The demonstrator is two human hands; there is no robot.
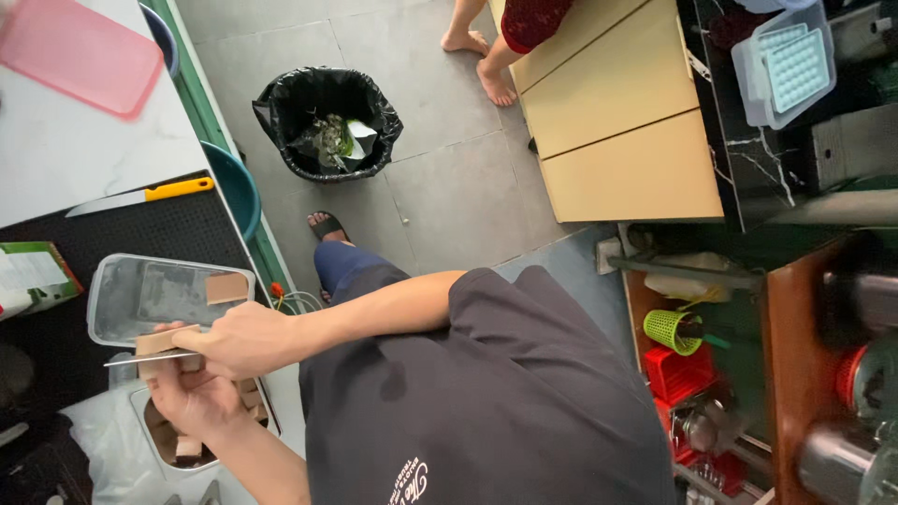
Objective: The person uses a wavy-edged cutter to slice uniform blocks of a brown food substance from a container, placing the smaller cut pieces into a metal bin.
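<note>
My right hand [245, 339] grips a small knife [140, 358] whose thin blade points left across a tan block [165, 340]. My left hand [194, 397] holds that block from below, over a white container [157, 451] with several tan cubes inside. Just beyond my hands stands a clear rectangular tub [140, 295] with one tan slice [226, 287] in its far corner.
A big knife with a yellow handle [140, 198] lies on the black mat [159, 234]. A pink board [79, 56] and a green carton [33, 276] sit on the counter. A black-lined bin [327, 122] stands on the floor, and another person's bare feet [479, 61] are beside yellow cabinets [627, 140].
</note>
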